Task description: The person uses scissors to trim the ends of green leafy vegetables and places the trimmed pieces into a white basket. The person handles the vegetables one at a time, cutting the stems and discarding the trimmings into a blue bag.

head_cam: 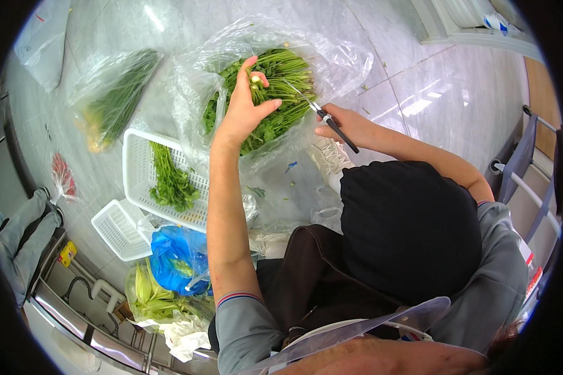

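Note:
My left hand (245,110) reaches over a heap of leafy green herbs, likely coriander (281,124), with thumb and index finger spread. A small pale stem end (255,79) shows among its fingers; whether they grip it is unclear. In my right hand (352,123) is a small knife (330,123) with a black handle, its narrow blade pointing at the herb stems. The herbs lie in an opened clear plastic bag (342,61) on the floor. Left of my left forearm, a bunch of the same greens (171,180) lies in a white slotted plastic basket (130,171).
A bag of long green stalks (122,101) lies upper left. A bag of red peppers (63,176), a smaller white basket (117,229), a blue plastic bag (173,262) and pale-green leafy vegetables (145,290) are to the left. My shoe (330,157) stands beside the herbs.

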Demonstrator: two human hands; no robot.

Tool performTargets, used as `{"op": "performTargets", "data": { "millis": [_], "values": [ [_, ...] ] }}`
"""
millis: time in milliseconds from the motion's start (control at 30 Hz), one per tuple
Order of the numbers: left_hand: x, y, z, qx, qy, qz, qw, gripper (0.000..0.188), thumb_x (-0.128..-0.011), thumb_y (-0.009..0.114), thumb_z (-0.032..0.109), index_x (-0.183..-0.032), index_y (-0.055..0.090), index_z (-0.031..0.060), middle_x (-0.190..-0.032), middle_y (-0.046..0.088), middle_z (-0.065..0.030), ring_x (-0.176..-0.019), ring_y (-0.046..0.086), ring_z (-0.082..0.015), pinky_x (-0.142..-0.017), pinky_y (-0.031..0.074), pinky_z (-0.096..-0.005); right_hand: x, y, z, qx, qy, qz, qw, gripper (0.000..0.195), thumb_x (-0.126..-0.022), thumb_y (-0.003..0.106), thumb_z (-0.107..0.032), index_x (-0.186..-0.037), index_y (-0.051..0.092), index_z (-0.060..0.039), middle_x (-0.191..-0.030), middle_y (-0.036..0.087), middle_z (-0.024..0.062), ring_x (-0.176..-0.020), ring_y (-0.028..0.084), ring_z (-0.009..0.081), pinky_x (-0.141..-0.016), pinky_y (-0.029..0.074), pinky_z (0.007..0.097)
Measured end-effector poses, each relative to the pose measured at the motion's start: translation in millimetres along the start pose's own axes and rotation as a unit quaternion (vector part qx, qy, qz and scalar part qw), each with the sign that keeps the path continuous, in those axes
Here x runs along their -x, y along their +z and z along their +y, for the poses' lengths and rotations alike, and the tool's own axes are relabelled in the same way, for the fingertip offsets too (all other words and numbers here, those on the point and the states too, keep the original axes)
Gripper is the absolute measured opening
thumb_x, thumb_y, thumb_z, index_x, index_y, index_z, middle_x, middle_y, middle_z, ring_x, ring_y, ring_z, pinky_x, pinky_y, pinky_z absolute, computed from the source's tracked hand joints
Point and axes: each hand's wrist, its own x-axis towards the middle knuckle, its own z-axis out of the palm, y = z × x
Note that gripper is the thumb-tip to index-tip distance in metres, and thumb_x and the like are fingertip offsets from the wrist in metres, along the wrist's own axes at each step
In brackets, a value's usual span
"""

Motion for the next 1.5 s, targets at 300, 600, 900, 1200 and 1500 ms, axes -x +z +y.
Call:
{"op": "performTargets", "data": {
  "millis": [300,600,900,1200,1500],
  "values": [
    [-9.1,32.6,-18.7,-0.381,0.094,-0.011,0.92,0.073,-0.075,0.079,0.012,-0.142,0.051,0.0141,-0.094,0.066,-0.0128,-0.091,0.062,-0.0303,-0.082,0.05,-0.0407,-2.3,6.6,-5.8,-0.269,0.06,-0.087,0.957,0.051,-0.097,0.059,-0.055,-0.105,0.05,-0.0049,-0.075,0.055,0.0034,-0.064,0.057,0.0118,-0.056,0.049,0.0277],
    [-21.7,23.5,-23.8,-0.143,0.036,0.083,0.986,0.024,-0.081,0.076,0.012,-0.105,0.073,0.0108,-0.091,0.063,-0.0056,-0.087,0.061,-0.0228,-0.079,0.049,-0.0343,9.6,-3.7,10.3,0.01,-0.026,0.051,0.998,0.052,-0.096,0.063,-0.05,-0.116,0.051,-0.004,-0.082,0.059,0.0106,-0.073,0.06,0.0227,-0.067,0.048,0.0365],
    [-24.7,11.0,-23.3,0.11,-0.088,0.055,0.988,0.02,-0.094,0.063,0.009,-0.113,0.067,0.0024,-0.099,0.068,-0.0018,-0.09,0.061,-0.011,-0.087,0.047,-0.0271,-4.8,-12.0,-5.6,0.196,-0.111,0.15,0.963,0.055,-0.088,0.073,-0.044,-0.125,0.051,-0.0095,-0.091,0.061,0.0142,-0.089,0.061,0.0347,-0.077,0.047,0.0454],
    [-24.4,11.7,-24.5,0.112,-0.115,0.041,0.986,0.024,-0.092,0.065,0.01,-0.114,0.068,0.0009,-0.092,0.069,-0.0012,-0.087,0.06,-0.0108,-0.085,0.046,-0.0269,-13.3,-20.1,-14.8,0.243,-0.134,0.155,0.948,0.051,-0.086,0.074,-0.043,-0.121,0.053,-0.0118,-0.09,0.064,0.0136,-0.087,0.062,0.0371,-0.074,0.048,0.0455],
    [-21.6,6.7,-31.3,0.211,-0.084,0.052,0.972,0.024,-0.094,0.066,0.013,-0.115,0.065,0.0024,-0.097,0.071,-0.0059,-0.093,0.064,-0.0152,-0.096,0.045,-0.0311,-13.1,-19.7,-11.6,0.251,-0.154,0.178,0.939,0.048,-0.086,0.073,-0.044,-0.118,0.053,-0.0131,-0.09,0.064,0.0128,-0.088,0.063,0.0371,-0.072,0.047,0.0461]
  ]
}}
